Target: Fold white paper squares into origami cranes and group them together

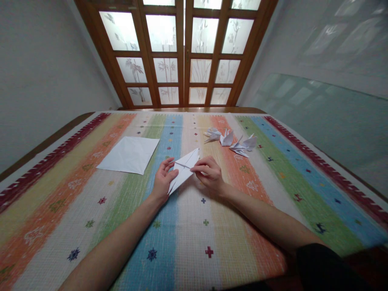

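Folded white paper (181, 176) held over the middle of the striped tablecloth (194, 226)
The left hand (163, 178) clamps the paper's left side, the right hand (209, 173) pinches its right in fingertips — a flat sheet (129, 155) lies toward the tablecloth's left, folded paper figures (226, 138) toward its far right.

One camera sits on the person's head. It looks forward and down over the cloth-covered bench (194, 226), with the left hand (163, 178) and right hand (209, 173) nearer and the wooden doors (182, 76) far off.
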The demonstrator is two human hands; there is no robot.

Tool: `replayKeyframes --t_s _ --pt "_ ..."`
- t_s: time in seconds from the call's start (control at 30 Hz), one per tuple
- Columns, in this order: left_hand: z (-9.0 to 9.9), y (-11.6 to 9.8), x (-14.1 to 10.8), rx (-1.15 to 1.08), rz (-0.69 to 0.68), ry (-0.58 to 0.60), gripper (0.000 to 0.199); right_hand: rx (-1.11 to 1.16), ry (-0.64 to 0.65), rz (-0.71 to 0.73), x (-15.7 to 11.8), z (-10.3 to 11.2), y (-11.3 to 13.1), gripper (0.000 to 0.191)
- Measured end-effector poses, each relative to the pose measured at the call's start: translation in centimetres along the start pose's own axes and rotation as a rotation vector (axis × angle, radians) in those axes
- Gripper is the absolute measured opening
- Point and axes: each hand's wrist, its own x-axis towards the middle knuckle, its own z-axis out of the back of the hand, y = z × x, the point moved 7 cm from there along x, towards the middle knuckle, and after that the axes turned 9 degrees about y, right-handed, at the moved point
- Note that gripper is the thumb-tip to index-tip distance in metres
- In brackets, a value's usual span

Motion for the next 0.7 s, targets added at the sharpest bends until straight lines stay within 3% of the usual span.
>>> replayKeyframes --t_s 0.17,0.33,0.47,0.6,0.7 --pt "0.3 0.9 0.3 -0.17 0.165 0.013 0.053 0.006 -0.034 0.039 0.1 0.8 0.1 0.031" --pt "0.2 1.1 0.2 -0.253 0.24 -0.001 0.044 0.054 -0.072 -0.073 0.4 1.6 -0.4 0.025" --pt "0.2 1.4 0.1 -0.287 0.28 0.0 0.039 0.055 -0.116 -0.068 0.0 1.3 0.0 0.028" --pt "0.4 1.7 0.3 -0.312 0.256 0.02 0.035 0.087 -0.372 -0.264 -1.5 1.6 -1.4 0.03" --pt "0.4 1.7 0.4 -0.346 0.21 0.021 0.034 0.301 -0.337 -0.435 -2.0 0.2 -3.0 0.029"
